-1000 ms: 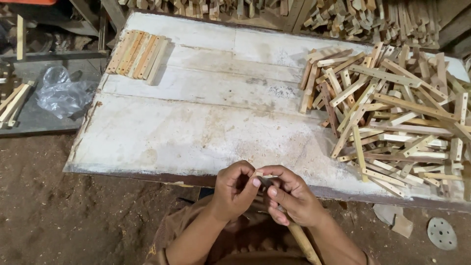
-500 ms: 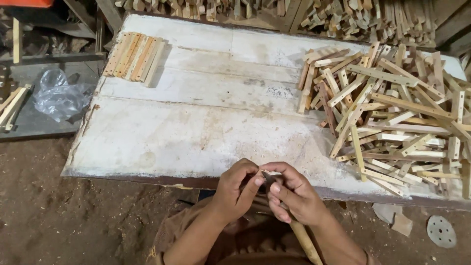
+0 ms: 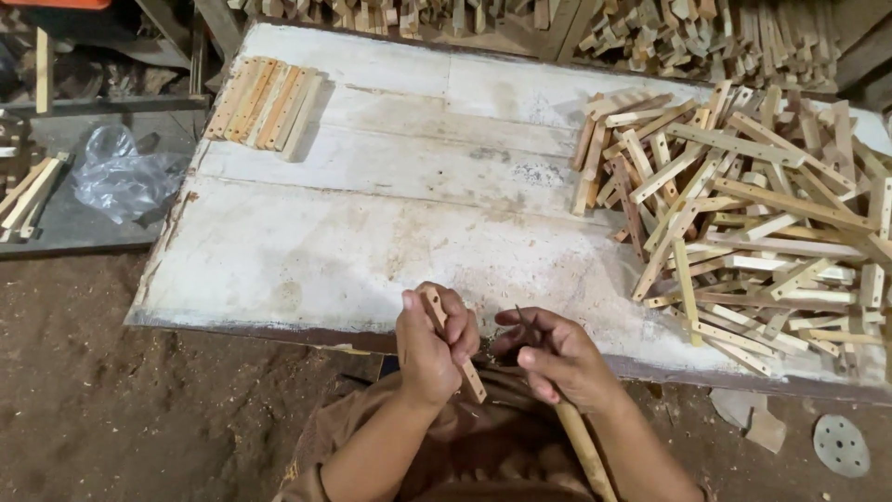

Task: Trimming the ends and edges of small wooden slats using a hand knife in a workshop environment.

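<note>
Hands meet at the near edge of a whitewashed wooden board point(image 3: 372, 232), which serves as the worktop and the landmark here. The left hand point(image 3: 429, 342) is closed around a short wooden slat point(image 3: 452, 342) with small holes along it; the fingers are curled tight over the slat and the thumb is pressed along its side, so the piece stands tilted, its upper end poking above the knuckles and its lower end sticking out below the palm, just off the board's near edge. The right hand point(image 3: 550, 351), just beside the left and close to touching it, pinches a thin dark metal tool point(image 3: 526, 325) between thumb and bent fingers, the tip pointing up and away from the person; a long pale wooden handle point(image 3: 585, 451) runs down from under this hand toward the lap, though whether it belongs to the tool cannot be told. On the board's right part lies a loose heap of similar slats point(image 3: 743, 214), criss-crossed. At the board's far left corner a neat row of slats point(image 3: 265, 104) lies side by side. Left of the board, a crumpled clear plastic bag point(image 3: 121, 175) rests on a grey surface, and off the board's near right corner a grey round disc point(image 3: 841, 444) lies on the dirt floor.
</note>
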